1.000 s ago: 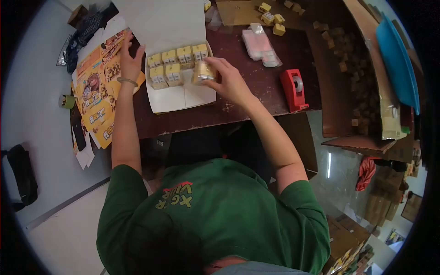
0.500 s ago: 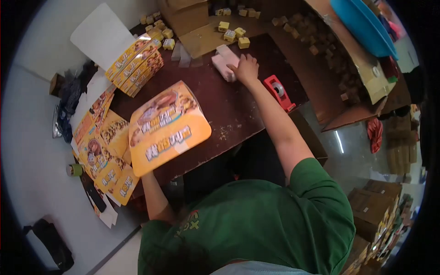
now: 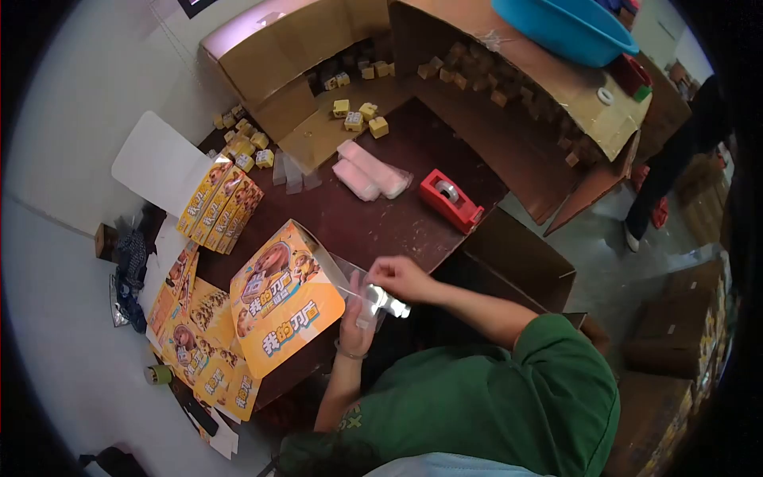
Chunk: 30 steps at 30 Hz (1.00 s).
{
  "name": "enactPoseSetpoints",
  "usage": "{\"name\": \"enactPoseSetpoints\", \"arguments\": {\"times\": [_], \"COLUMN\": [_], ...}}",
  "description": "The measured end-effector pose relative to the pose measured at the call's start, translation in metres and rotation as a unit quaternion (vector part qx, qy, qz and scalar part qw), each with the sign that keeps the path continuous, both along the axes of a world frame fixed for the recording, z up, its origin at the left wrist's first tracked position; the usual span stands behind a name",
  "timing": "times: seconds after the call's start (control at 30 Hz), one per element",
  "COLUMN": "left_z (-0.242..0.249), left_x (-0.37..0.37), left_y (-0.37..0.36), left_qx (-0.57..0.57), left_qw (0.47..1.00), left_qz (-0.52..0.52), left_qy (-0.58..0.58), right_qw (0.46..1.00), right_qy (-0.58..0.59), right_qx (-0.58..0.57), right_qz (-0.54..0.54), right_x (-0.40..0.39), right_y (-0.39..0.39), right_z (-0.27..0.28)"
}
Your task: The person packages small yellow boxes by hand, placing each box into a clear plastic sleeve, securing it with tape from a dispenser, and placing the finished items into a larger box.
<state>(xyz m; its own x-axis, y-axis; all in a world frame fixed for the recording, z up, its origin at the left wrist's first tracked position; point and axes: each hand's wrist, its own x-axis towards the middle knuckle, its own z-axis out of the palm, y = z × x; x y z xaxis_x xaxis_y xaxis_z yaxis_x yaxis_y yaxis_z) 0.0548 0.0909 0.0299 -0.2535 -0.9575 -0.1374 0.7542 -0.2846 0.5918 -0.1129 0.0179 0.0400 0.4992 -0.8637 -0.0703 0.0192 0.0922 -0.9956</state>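
My left hand point(image 3: 355, 327) is in front of the table edge, with a shiny clear plastic bag point(image 3: 385, 302) over its fingers and palm. My right hand point(image 3: 404, 278) pinches the upper edge of the same plastic. Close beside my left hand, an orange printed box point(image 3: 288, 298) with a rounded flap rests at the table's front; part of the clear plastic lies against its right side. Farther back on the table are two pink, flat bundles point(image 3: 369, 171) in clear wrap, apart from both hands.
A red tape dispenser point(image 3: 451, 200) stands right of the bundles. Stacked orange boxes point(image 3: 218, 205) and flat printed cartons point(image 3: 199, 346) are at left. Small yellow cubes point(image 3: 354, 121) lie behind. A large cardboard box point(image 3: 517, 151) holds many brown cubes; a blue basin point(image 3: 568, 28) sits above.
My right hand has left the pink bundles and come back to the plastic by my left hand. My left hand has moved from under the orange box to its right. The view has shifted.
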Motion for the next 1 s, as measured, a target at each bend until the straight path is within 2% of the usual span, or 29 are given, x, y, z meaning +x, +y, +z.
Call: {"name": "enactPoseSetpoints", "arguments": {"times": [0.03, 0.07, 0.1, 0.13, 0.17, 0.23, 0.27, 0.33, 0.37, 0.4, 0.43, 0.47, 0.57, 0.6, 0.67, 0.7, 0.77, 0.8, 0.83, 0.87, 0.9, 0.93, 1.0], "left_z": [0.014, 0.027, 0.021, 0.025, 0.03, 0.021, 0.019, 0.024, 0.011, 0.002, -0.001, -0.001, -0.004, -0.005, -0.007, -0.002, -0.013, -0.018, -0.012, -0.006, 0.003, 0.007, 0.021], "left_x": [-0.001, -0.011, -0.015, -0.021, -0.024, -0.032, -0.034, -0.038, -0.036, -0.034, -0.034, -0.034, -0.036, -0.036, -0.039, -0.043, -0.041, -0.044, -0.043, -0.044, -0.042, -0.043, -0.045], "left_y": [-0.008, -0.011, -0.012, -0.01, -0.011, -0.01, -0.008, -0.002, 0.0, 0.003, 0.007, 0.012, 0.026, 0.029, 0.03, 0.028, 0.025, 0.018, 0.013, 0.009, 0.011, 0.012, 0.012], "left_qx": [0.011, 0.033, 0.015, 0.008, -0.008, -0.035, -0.049, -0.016, -0.015, -0.015, -0.013, -0.001, 0.01, 0.031, 0.069, 0.055, 0.065, 0.071, 0.076, 0.067, 0.064, 0.076, 0.086], "left_qw": [0.998, 0.995, 0.993, 0.987, 0.969, 0.939, 0.922, 0.925, 0.921, 0.916, 0.919, 0.923, 0.93, 0.93, 0.928, 0.919, 0.926, 0.929, 0.933, 0.935, 0.949, 0.952, 0.949], "left_qz": [-0.057, -0.086, -0.115, -0.16, -0.248, -0.341, -0.381, -0.375, -0.38, -0.385, -0.377, -0.37, -0.361, -0.355, -0.346, -0.343, -0.324, -0.309, -0.309, -0.315, -0.299, -0.286, -0.279], "left_qy": [0.025, 0.048, -0.008, 0.013, -0.011, 0.027, 0.043, 0.063, 0.088, 0.113, 0.116, 0.108, 0.073, 0.087, 0.117, 0.185, 0.182, 0.194, 0.166, 0.146, 0.077, 0.075, 0.121], "right_qw": [0.99, 0.949, 0.9, 0.831, 0.822, 0.842, 0.875, 0.945, 0.96, 0.993, 0.997, 0.998, 0.986, 0.942, 0.984, 0.994, 0.986, 0.989, 0.984, 0.982, 0.998, 0.963, 0.936], "right_qy": [0.06, 0.25, 0.282, 0.307, 0.317, 0.283, 0.252, 0.172, 0.12, 0.024, -0.068, -0.05, 0.1, 0.182, 0.131, 0.106, -0.105, -0.091, -0.139, -0.138, 0.003, 0.15, 0.188], "right_qx": [-0.066, -0.161, -0.286, -0.403, -0.44, -0.456, -0.41, -0.274, -0.25, -0.114, 0.029, -0.04, -0.133, -0.28, -0.117, -0.032, 0.115, 0.097, 0.108, 0.126, -0.047, -0.214, -0.294], "right_qz": [-0.109, -0.1, -0.168, -0.228, -0.172, -0.063, -0.05, 0.048, 0.034, 0.011, -0.012, -0.029, 0.02, 0.02, 0.024, 0.024, 0.056, 0.058, 0.033, 0.012, -0.032, -0.062, -0.041], "right_x": [-0.001, -0.019, -0.029, -0.038, -0.049, -0.061, -0.068, -0.086, -0.087, -0.087, -0.086, -0.087, -0.083, -0.081, -0.08, -0.08, -0.088, -0.093, -0.091, -0.089, -0.086, -0.085, -0.079], "right_y": [0.025, 0.034, 0.035, 0.035, 0.035, 0.036, 0.037, 0.034, 0.035, 0.04, 0.043, 0.038, 0.038, 0.039, 0.041, 0.041, 0.031, 0.026, 0.026, 0.027, 0.023, 0.027, 0.036], "right_z": [0.005, 0.015, 0.029, 0.042, 0.051, 0.044, 0.045, 0.05, 0.054, 0.048, 0.042, 0.039, 0.047, 0.04, 0.033, 0.031, 0.014, 0.015, 0.011, 0.014, 0.017, 0.019, 0.037]}}
